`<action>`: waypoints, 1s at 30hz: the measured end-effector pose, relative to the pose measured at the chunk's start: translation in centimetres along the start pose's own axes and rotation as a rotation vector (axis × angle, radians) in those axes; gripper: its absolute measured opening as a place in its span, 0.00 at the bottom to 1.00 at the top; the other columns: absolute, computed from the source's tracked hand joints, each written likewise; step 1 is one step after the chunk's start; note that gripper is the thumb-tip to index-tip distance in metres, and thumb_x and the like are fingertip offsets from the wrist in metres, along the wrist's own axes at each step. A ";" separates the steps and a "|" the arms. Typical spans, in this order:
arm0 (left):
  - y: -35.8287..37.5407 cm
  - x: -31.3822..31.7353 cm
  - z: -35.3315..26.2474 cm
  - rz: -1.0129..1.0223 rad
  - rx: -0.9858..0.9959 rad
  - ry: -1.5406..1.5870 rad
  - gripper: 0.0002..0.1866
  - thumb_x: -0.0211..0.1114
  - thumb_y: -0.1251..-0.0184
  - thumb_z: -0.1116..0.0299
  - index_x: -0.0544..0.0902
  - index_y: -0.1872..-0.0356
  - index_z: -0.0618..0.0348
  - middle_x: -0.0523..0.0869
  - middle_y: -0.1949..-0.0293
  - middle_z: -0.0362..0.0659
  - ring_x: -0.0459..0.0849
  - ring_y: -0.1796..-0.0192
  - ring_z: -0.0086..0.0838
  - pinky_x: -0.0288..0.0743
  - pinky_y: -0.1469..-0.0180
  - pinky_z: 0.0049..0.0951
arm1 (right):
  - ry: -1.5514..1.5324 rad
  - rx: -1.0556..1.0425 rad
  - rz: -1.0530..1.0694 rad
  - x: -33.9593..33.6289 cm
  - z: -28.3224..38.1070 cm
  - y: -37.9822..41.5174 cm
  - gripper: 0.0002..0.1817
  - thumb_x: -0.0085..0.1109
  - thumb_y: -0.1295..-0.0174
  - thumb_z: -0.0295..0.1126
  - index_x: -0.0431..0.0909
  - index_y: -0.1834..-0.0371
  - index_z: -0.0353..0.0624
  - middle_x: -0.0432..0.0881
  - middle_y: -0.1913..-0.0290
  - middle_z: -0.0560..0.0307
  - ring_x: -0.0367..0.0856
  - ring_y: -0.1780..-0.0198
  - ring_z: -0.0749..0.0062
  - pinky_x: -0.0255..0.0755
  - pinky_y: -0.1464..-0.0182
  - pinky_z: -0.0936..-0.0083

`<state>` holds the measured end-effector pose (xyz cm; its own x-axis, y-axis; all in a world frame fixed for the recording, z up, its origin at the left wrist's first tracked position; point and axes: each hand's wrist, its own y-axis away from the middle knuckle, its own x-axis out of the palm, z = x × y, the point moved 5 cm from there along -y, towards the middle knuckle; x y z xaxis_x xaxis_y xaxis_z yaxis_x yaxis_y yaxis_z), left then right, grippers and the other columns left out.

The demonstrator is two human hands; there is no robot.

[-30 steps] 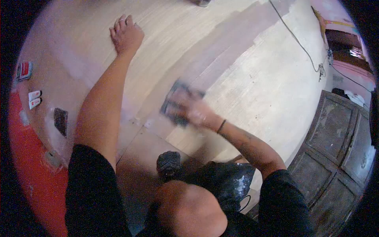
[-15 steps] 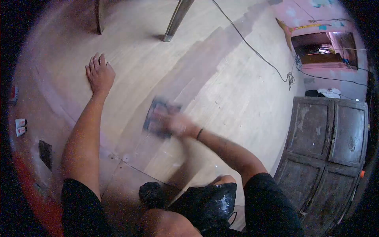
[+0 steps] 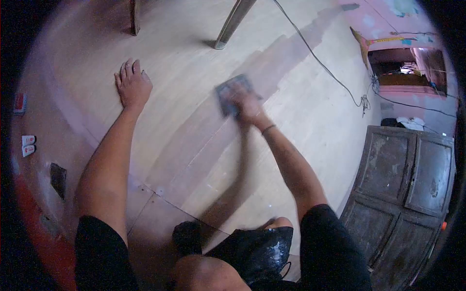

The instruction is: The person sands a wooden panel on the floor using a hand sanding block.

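Pale wooden board (image 3: 184, 72) carries the left hand (image 3: 132, 87), fingers spread and pressed flat, well apart from the work. To its right, the right hand (image 3: 247, 107) presses down on a dark rectangular sanding pad (image 3: 232, 92), held at full arm's reach on the greyish streak (image 3: 286, 51), which runs away up-right.

two hands (image 3: 133, 87), one sanding pad (image 3: 232, 92), two cabinet doors (image 3: 388, 165)

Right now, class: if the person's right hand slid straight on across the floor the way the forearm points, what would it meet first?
The right hand, pressing the sanding pad, points up-left toward the metal leg; bare wooden floor lies between. Depth is uncertain.
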<state>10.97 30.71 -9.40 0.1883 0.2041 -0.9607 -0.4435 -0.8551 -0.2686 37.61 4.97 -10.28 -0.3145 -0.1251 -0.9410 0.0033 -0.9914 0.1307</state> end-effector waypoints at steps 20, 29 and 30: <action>-0.2 0.9 0.9 -0.054 0.013 -0.038 0.26 0.61 0.32 0.61 0.73 0.33 0.54 0.72 0.30 0.46 0.67 0.26 0.40 0.60 0.28 0.55 | 0.216 0.197 -0.168 3.1 15.1 3.4 0.34 0.47 0.35 0.36 0.62 0.25 0.38 0.56 0.24 0.29 0.59 0.26 0.30 0.46 0.27 0.28; -0.1 1.2 0.3 -0.087 0.030 -0.019 0.26 0.62 0.33 0.59 0.75 0.35 0.54 0.73 0.31 0.46 0.67 0.27 0.40 0.58 0.26 0.56 | 0.373 0.291 -0.013 3.6 8.3 3.7 0.37 0.51 0.34 0.38 0.55 0.20 0.46 0.52 0.19 0.39 0.47 0.19 0.36 0.45 0.33 0.17; -0.1 1.2 0.2 -0.090 0.029 -0.014 0.26 0.61 0.33 0.59 0.75 0.35 0.54 0.73 0.31 0.46 0.67 0.27 0.41 0.58 0.27 0.57 | 0.157 0.489 0.006 0.3 4.3 3.0 0.37 0.51 0.33 0.39 0.54 0.19 0.56 0.53 0.20 0.38 0.48 0.20 0.35 0.47 0.34 0.16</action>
<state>11.07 31.12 -10.53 0.2161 0.2861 -0.9335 -0.4503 -0.8192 -0.3553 33.44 2.10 -8.86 -0.1697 -0.1717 -0.9704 -0.4517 -0.8616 0.2315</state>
